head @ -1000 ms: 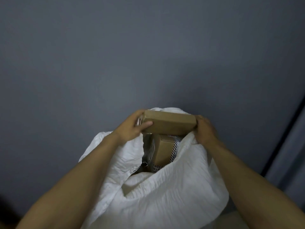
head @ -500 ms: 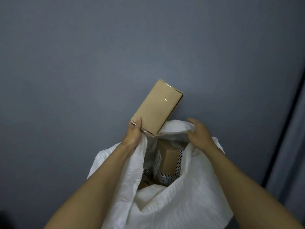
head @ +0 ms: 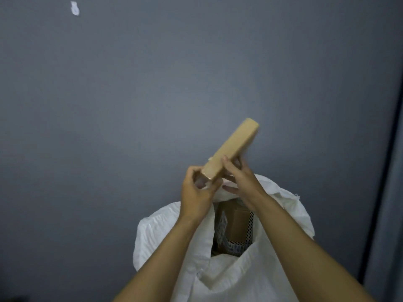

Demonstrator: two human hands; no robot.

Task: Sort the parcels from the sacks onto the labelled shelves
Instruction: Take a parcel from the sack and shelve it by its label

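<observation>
My left hand (head: 196, 190) is curled round the near, lower end of a slim cardboard parcel (head: 232, 147), the fingers bent in at its corner and the thumb tucked below it. My right hand (head: 242, 182) grips the same parcel a little further along, with the thumb laid on the face turned toward me and the fingers wrapped behind; one finger sticks out straight underneath, toward my left hand. Both hands touch the parcel and sit close together, almost meeting at its end.

The parcel is plain brown, long and thin, and tilts up and away to the right, clear of everything but my hands. It is blurred at its far end.

Just below my hands stands a white woven sack (head: 239, 277), its mouth gaping between my forearms. Inside it I see another brown cardboard box (head: 238, 223), upright, bound with black-and-white patterned tape (head: 234, 245).

Behind all this spreads a flat grey-blue surface; I cannot tell whether it is wall or floor. A small white scrap (head: 75, 8) marks it at the upper left, well apart from the sack. A dark strip (head: 390, 149) runs down the right edge.
</observation>
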